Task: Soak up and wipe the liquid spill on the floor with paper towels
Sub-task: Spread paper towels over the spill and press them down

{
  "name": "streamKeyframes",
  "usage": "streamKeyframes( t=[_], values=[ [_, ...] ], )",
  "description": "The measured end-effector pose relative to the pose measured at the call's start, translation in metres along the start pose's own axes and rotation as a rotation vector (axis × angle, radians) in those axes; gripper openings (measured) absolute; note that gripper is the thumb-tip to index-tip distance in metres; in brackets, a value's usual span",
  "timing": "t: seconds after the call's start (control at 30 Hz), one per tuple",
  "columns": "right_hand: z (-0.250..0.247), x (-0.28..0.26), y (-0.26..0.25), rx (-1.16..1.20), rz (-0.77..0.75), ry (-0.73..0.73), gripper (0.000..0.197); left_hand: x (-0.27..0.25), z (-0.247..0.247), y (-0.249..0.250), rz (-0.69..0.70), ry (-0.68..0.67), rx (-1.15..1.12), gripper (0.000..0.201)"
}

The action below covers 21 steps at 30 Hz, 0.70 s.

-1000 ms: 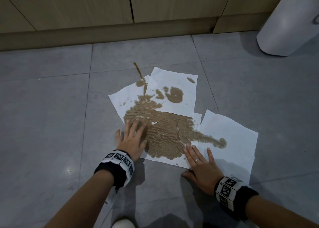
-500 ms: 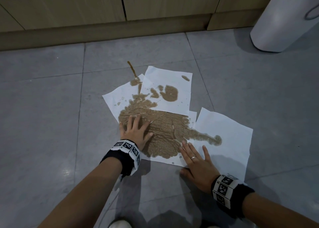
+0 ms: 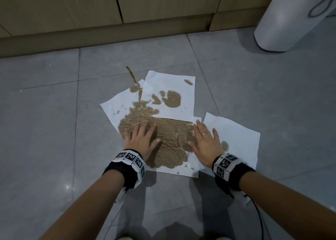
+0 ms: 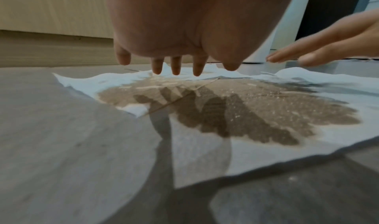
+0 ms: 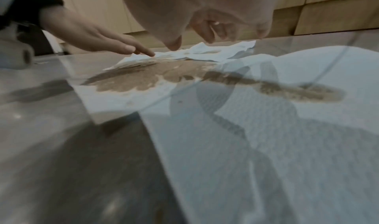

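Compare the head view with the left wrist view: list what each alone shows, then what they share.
Head view only: the thin brown streak running onto bare floor beyond the paper towels, the handprint-shaped stain, the ring and both wrist bands.
Left wrist view only: the left hand from beneath, fingertips angled down at the wet sheet.
Both: the big brown soaked patch, the right hand, cabinets.
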State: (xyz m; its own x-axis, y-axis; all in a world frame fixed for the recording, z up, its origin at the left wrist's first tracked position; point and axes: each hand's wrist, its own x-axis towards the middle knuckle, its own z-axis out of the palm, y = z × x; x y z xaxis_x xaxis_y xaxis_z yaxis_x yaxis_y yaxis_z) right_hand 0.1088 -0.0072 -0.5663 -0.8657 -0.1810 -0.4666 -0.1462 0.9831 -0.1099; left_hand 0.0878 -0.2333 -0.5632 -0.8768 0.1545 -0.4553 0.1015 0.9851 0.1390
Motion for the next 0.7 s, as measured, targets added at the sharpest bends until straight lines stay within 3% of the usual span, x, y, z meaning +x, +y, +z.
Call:
streamKeyframes(
  t=[0.07,0.2,0.33,0.47,0.53,0.6,0.7],
  values=[
    [-0.004,0.005,0.002,-0.052,0.009,-0.067,0.061,0.001,-0.001,0.008,0.050,-0.018,-0.008,0.059],
    [-0.009,0.013,0.003,-0.051,0.016,0.021,0.057,0.002,0.000,0.025,0.164,-0.064,0.009,0.057],
    [-0.012,0.017,0.004,-0.004,0.018,-0.039,0.058,0.000,0.003,0.042,0.245,-0.109,0.037,0.056],
    [-0.016,0.024,0.007,0.038,-0.013,0.037,0.053,-0.004,0.011,0.056,0.329,-0.106,0.065,0.056],
    [-0.017,0.027,0.008,0.043,-0.045,-0.041,0.052,-0.009,0.018,0.063,0.377,-0.109,0.133,0.056],
    [-0.017,0.029,0.008,0.061,-0.049,-0.077,0.049,-0.016,0.026,0.069,0.460,-0.145,0.148,0.056],
    [-0.017,0.028,0.011,0.117,-0.035,0.008,0.048,-0.030,0.048,0.074,0.630,-0.204,0.136,0.057]
  ],
)
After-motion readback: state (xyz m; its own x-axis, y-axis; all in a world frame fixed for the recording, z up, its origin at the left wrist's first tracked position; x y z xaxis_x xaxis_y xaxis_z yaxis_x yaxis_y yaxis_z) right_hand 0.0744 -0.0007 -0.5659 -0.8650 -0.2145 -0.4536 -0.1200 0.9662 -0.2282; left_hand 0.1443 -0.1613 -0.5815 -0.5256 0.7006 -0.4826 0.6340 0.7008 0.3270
